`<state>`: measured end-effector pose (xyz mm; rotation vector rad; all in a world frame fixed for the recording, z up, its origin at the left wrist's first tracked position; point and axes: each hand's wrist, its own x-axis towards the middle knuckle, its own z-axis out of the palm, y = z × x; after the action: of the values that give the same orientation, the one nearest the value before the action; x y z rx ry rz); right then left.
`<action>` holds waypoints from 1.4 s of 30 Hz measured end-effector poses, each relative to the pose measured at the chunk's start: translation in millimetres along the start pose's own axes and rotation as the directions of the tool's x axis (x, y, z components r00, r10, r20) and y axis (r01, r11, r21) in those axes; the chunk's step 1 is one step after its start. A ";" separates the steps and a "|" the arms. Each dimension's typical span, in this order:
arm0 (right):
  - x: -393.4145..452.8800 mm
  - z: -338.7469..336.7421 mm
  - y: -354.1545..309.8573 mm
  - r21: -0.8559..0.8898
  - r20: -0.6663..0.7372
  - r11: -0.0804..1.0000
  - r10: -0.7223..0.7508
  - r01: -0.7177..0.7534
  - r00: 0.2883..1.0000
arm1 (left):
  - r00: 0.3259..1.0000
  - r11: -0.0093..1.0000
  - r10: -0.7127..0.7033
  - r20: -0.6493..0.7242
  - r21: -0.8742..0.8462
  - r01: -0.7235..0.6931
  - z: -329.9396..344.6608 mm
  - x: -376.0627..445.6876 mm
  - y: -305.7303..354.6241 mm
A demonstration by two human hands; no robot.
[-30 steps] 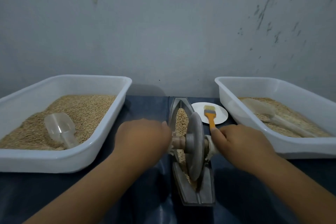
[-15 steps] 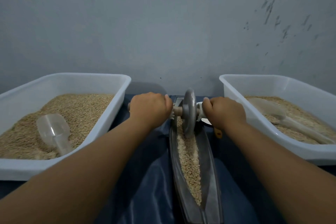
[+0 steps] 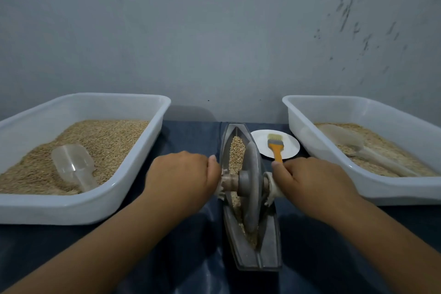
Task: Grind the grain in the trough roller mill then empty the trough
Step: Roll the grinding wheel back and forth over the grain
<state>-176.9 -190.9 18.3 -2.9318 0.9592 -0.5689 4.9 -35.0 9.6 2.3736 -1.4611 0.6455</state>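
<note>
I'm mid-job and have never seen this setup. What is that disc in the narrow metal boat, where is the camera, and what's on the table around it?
There is no machine: a person works with bare hands, and the one camera sits on their head, looking forward and down. The boat is a trough with grain in it. The disc is a roller wheel standing on edge in it. The left hand and right hand each grip an end of its axle. On the dark cloth either side stands a white tub of grain, left tub and right tub, each with a clear scoop lying in it. Behind the right hand, a small plate carries an orange brush.
</note>
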 end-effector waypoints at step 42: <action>84.9 28.9 -0.1 -0.073 -0.058 0.990 0.117 -0.121 0.991 | 0.990 0.995 -0.091 0.107 0.044 0.087 31.1 66.2 -7.2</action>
<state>-103.6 -242.5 20.0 -2.9131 1.1787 -0.6222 44.1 -96.8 16.4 2.5241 -1.3870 0.5348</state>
